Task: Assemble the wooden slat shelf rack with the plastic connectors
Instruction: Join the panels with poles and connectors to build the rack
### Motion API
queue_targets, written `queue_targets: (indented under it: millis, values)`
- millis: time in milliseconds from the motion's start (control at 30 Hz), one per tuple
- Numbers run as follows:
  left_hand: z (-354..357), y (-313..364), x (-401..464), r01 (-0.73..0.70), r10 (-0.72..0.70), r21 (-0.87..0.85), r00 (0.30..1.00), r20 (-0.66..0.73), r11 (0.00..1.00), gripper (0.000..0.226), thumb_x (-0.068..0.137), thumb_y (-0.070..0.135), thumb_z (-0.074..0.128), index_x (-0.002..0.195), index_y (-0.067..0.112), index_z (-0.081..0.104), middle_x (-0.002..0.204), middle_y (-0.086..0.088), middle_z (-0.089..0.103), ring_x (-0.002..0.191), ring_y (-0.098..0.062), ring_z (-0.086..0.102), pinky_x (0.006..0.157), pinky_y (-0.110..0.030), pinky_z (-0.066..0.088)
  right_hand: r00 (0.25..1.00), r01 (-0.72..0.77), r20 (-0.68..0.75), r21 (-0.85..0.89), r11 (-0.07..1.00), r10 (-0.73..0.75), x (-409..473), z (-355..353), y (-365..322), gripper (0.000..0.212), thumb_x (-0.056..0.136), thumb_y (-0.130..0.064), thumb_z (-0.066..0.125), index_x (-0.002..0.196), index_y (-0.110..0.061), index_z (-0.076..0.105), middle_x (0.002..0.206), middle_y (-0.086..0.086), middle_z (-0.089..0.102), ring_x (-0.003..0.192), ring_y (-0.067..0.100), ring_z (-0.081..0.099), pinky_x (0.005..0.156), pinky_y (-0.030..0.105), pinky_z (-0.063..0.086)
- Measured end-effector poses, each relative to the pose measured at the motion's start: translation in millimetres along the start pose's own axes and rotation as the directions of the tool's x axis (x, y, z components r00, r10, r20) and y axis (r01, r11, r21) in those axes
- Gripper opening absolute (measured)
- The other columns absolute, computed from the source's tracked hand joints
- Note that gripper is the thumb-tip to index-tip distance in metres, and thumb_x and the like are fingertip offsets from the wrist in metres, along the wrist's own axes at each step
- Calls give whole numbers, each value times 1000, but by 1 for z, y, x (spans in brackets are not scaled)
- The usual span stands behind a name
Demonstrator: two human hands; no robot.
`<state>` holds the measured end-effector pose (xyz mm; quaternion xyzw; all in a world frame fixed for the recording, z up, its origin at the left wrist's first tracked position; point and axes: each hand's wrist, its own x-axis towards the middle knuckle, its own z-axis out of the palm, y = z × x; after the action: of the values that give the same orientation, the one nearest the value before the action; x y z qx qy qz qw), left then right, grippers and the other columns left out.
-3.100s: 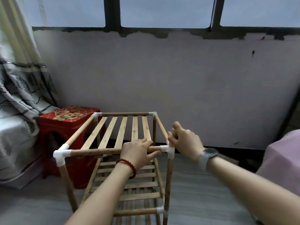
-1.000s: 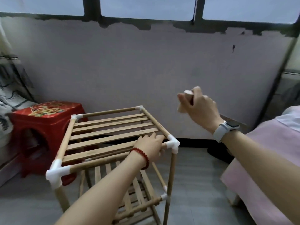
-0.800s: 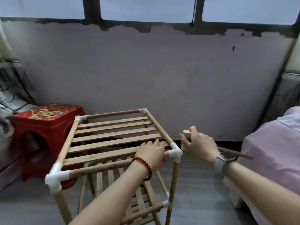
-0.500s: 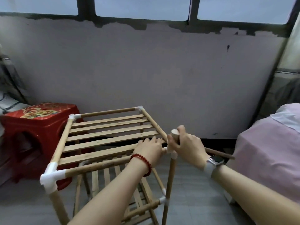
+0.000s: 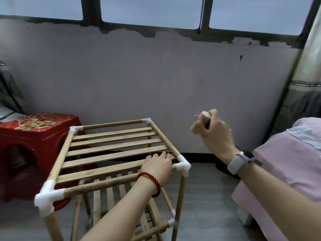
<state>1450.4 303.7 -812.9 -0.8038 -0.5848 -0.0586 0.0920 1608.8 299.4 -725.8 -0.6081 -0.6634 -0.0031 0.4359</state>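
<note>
Right grip: the right hand (image 5: 214, 132) is clenched round a short wooden mallet (image 5: 202, 121), raised well above and to the right of the near-right connector (image 5: 182, 166).
Left grip: the left hand (image 5: 159, 165) grasps the front rail (image 5: 104, 184) just beside that connector, fingers over the nearest slat.
Rack: the rack (image 5: 111, 150) stands on the floor beside a red stool (image 5: 33, 134), top shelf in place and a lower shelf under it.
Risk: a blow off-centre could hit the left fingers (they lie very close to the connector), or crack the plastic; it could also tip the light rack if the left hold slackens.
Change: half a second ago the mallet was down at the connector; now it is lifted, likely for another strike.
</note>
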Motion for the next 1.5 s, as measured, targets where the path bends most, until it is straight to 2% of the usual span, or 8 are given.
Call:
queue_targets:
  millis: [200,333,467,667,833,1067,1333,1500]
  values:
    - [2,0,-1,-7,5,-52,998,-56,999,54,91,38,49,138,16,34,133,-2,45,119,-22,46,97,-37,40,958,138,283,-325,936,-43,-28,23,4,31,95,-46,39,92,-17,31,93,9,67,89,34,62,69,35,37]
    - [3,-1,-2,2,-5,-31,996,-93,1000,51,91,41,46,135,15,38,130,-1,47,118,-22,46,97,-37,39,997,-15,-77,151,988,27,-2,-4,-7,28,95,-41,43,93,-14,39,74,-5,62,74,27,57,73,35,39]
    - [4,1,-10,2,-4,-9,985,-173,1000,43,92,43,45,126,17,44,122,0,52,111,-20,50,89,-34,41,953,48,300,-233,971,25,-44,34,9,32,94,-47,41,90,-16,33,93,11,67,93,35,61,70,36,38]
    - [-3,-4,-19,-16,15,-1,975,-220,1000,40,92,44,43,123,18,48,125,0,53,111,-18,51,84,-32,44,999,19,-40,63,998,-16,-18,8,-4,29,95,-42,43,95,-13,40,79,4,63,81,32,61,68,34,36]
    - [-8,-14,-36,-24,17,-31,976,-217,999,43,91,47,45,127,23,48,132,4,51,118,-15,48,87,-31,46,969,42,247,-213,976,12,-44,34,9,31,94,-45,42,91,-15,35,93,13,66,91,37,61,67,35,35]
    - [-24,-74,-92,69,-84,-76,976,-203,995,31,92,44,47,115,29,60,127,11,54,113,-9,50,95,-27,40,851,225,445,169,960,-278,-78,50,-40,27,94,-45,45,94,-18,48,77,-5,58,71,15,58,63,24,45]
    - [-31,-169,-171,297,-304,-64,932,-198,953,28,84,24,62,111,18,61,115,2,61,116,-22,54,107,-43,29,863,305,358,189,933,-355,-74,88,-58,22,95,-41,45,95,-19,46,74,-11,54,68,7,55,54,11,36]
    - [-37,-158,-161,231,-255,-212,962,-96,950,40,84,39,57,118,18,57,116,3,58,118,-14,47,117,-43,14,907,233,331,119,965,-260,-57,100,-45,30,96,-44,41,98,-15,45,84,0,60,83,22,62,66,28,43]
